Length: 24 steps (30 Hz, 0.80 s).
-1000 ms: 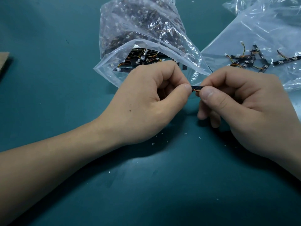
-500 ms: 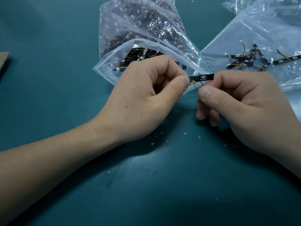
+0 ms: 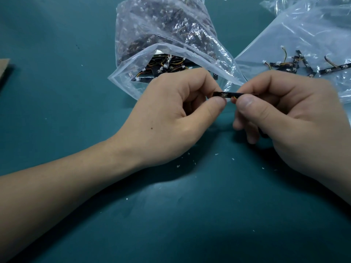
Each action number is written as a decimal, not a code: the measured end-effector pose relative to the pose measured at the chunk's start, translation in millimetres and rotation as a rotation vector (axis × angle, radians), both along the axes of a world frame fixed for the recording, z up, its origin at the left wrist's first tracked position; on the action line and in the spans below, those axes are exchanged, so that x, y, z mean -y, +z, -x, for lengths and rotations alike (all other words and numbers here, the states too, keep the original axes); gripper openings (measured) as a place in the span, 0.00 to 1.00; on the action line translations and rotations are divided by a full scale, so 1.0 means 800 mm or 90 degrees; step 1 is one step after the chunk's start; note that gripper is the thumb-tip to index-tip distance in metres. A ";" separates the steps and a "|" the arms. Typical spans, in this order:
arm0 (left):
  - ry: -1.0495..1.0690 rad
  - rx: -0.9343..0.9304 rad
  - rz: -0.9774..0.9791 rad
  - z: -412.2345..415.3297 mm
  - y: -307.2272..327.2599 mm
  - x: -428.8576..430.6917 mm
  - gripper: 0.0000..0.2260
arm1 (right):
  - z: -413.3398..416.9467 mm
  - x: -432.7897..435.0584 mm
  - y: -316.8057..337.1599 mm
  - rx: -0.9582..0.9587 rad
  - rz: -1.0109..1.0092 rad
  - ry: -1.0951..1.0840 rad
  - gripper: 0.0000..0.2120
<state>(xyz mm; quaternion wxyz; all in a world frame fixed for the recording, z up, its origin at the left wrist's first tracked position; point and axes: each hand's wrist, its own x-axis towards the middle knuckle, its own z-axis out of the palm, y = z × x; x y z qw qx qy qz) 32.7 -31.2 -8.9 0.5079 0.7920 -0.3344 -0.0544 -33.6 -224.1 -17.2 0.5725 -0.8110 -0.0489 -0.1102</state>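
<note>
Currently held level over surface [image 3: 57,114], between both hands, just in front of mouth of open bag [image 3: 171,44]: black strip [image 3: 227,94]. Pinched at left end by left hand [image 3: 171,118], thumb against curled forefinger, remaining fingers curled in. Pinched at right end by right hand [image 3: 284,120], thumb and forefinger closed beside orange wires [image 3: 234,99]. Inside open bag, behind left hand: similar parts with white connectors. Spread on flat bag [image 3: 303,31], far right: several loose strips [image 3: 296,67]. Scattered on surface below hands: white flecks [image 3: 216,154]. Lying at left edge: cardboard [image 3: 3,71].
</note>
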 end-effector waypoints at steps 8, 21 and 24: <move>-0.022 0.013 -0.026 0.001 -0.001 -0.001 0.09 | 0.002 0.001 -0.002 0.005 0.035 0.023 0.07; -0.025 -0.007 0.014 -0.001 0.000 -0.001 0.09 | 0.003 0.001 0.001 -0.026 -0.019 0.051 0.10; -0.024 -0.002 0.012 -0.001 0.001 0.000 0.09 | 0.002 0.000 0.000 -0.012 0.026 0.028 0.10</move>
